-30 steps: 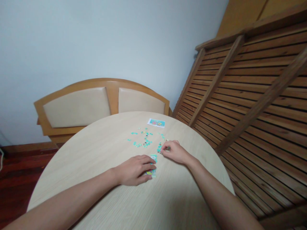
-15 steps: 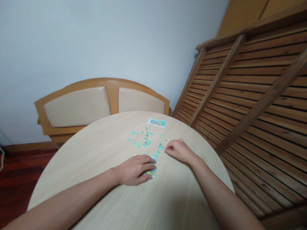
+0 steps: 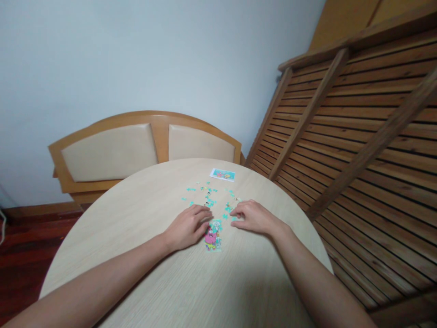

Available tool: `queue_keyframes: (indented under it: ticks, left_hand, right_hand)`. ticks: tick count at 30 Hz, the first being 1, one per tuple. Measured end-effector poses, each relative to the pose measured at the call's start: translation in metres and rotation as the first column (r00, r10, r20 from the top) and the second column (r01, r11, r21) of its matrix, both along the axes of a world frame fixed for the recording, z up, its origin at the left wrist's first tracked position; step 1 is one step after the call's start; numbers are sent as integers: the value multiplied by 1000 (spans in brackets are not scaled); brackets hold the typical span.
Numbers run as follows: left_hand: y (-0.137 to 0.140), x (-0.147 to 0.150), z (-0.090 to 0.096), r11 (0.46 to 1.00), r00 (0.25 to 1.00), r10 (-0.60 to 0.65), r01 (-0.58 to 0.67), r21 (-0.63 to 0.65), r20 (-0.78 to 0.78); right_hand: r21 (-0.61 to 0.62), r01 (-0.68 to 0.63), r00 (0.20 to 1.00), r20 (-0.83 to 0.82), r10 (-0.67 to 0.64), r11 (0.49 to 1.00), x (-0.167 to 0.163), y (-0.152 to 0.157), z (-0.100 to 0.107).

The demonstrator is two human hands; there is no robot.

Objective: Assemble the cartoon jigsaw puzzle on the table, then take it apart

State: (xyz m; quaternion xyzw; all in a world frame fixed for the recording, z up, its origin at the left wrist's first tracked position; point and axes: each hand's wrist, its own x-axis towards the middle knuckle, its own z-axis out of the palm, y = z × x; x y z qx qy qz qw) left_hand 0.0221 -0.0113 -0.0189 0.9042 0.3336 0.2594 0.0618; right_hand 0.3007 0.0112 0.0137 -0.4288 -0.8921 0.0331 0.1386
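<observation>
Jigsaw section [image 3: 212, 239], joined into an upright strip with a pink figure, lies flat on the worktop [image 3: 136, 218] just beside the left hand [image 3: 191, 225]. Unplaced: many loose pieces [image 3: 226, 216], scattered toward the picture card [image 3: 222, 174]. Left fingers loosely curled; cannot tell whether they hold anything. Right hand [image 3: 233, 219] open, thumb and fingers parted, near loose pieces.

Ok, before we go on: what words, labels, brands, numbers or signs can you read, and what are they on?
None can be read.
Picture card: printed in colour; any lettering is too small to make out.
Joined puzzle section: cartoon figures, no legible text.
Loose puzzle pieces: too small to tell.
</observation>
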Motion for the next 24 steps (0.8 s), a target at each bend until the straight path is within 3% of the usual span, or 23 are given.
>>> queue_keyframes:
  ticks: [4,8,24]
  left_hand:
    - [18,-11,-15,987,986,152,-146,73,-72]
    - [26,-15,-24,977,973,208,-202,68,-96]
    - [34,-26,-12,977,965,212,-212,15,-152]
  right_hand:
    - [18,-100,995,-14,100,995,-6,0,-3]
    - [0,-143,989,-30,143,990,-11,0,-8]
    - [22,-124,991,-48,125,992,-13,2,-13]
